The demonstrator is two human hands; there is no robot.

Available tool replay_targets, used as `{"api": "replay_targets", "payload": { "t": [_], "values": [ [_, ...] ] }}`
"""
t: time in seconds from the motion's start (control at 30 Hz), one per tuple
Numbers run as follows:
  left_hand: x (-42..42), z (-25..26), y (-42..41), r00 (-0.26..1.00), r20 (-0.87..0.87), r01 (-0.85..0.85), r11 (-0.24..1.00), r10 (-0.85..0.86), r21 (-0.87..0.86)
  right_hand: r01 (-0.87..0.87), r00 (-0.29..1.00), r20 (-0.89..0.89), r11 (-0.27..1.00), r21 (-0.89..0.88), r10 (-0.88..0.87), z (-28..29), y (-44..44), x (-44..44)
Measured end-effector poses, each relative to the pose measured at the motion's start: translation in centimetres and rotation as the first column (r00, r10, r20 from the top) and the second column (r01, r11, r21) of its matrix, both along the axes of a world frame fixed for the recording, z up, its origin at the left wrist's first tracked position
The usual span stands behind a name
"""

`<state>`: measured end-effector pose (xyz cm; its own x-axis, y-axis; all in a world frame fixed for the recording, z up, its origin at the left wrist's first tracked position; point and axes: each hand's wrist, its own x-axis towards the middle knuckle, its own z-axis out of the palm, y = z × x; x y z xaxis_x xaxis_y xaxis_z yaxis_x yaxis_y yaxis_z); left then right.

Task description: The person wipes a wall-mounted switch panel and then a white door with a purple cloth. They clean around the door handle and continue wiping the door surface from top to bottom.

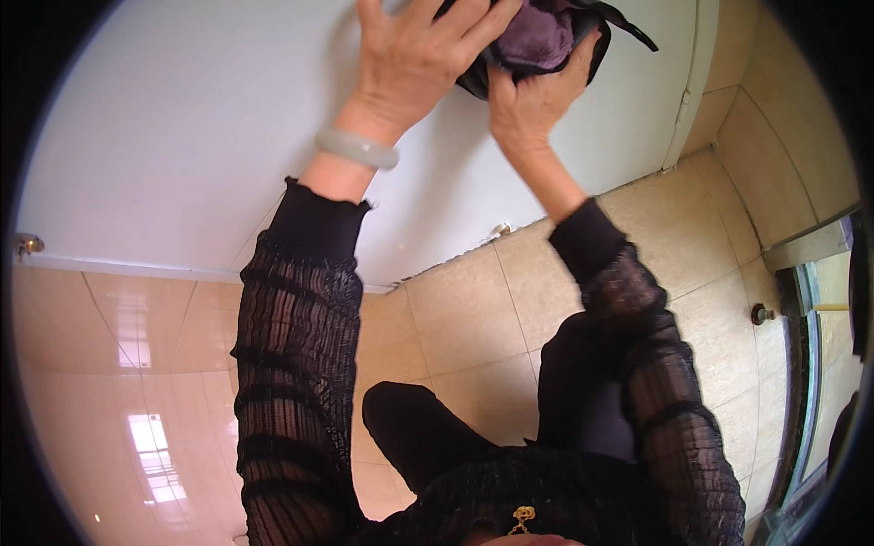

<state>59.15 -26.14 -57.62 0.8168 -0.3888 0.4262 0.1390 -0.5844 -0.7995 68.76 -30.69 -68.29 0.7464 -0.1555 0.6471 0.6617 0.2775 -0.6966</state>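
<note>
At the top edge of the view, a black bag-like item (479, 80) is held up in front of a white door panel (205, 136). Purple plush fabric (536, 39) shows in its opening, and a thin black strap (635, 31) sticks out to the right. My left hand (420, 58), with a pale bangle at the wrist, grips the item's left side; some of its fingertips are cut off by the frame. From below and to the right, my right hand (536, 102) holds the item, its thumb and fingers around the lower edge. The item's upper part is out of view.
Beige floor tiles (464, 307) lie below the panel. A small metal fitting (503, 229) sits at the panel's lower edge, another (29, 244) at far left. Glossy tiled wall (82, 382) stands left. At right are a doorstop (761, 314) and a metal-framed doorway (806, 382).
</note>
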Motion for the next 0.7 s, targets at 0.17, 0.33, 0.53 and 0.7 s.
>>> {"api": "replay_targets", "payload": {
  "t": [0.17,0.33,0.53,0.7],
  "values": [
    [-1.8,1.7,1.2,0.992,-0.1,0.085,0.986,-0.071,0.144,-0.114,0.858,-0.465,0.963,0.243,0.219,0.5,3.8,-10.6],
    [-8.1,1.2,3.3,0.895,-0.445,0.122,0.96,0.002,0.251,-0.345,0.897,-0.324,0.934,-0.086,0.302,-5.0,1.0,-14.9],
    [4.1,-0.8,-0.7,0.911,-0.4,0.191,0.964,-0.103,0.185,-0.1,0.83,-0.52,0.97,0.221,0.204,-4.9,0.2,-4.9],
    [9.9,-2.7,-2.6,0.855,-0.502,0.184,0.981,-0.132,0.056,-0.044,0.791,-0.606,0.995,0.09,0.09,-8.5,2.3,-1.8]
  ]
}}
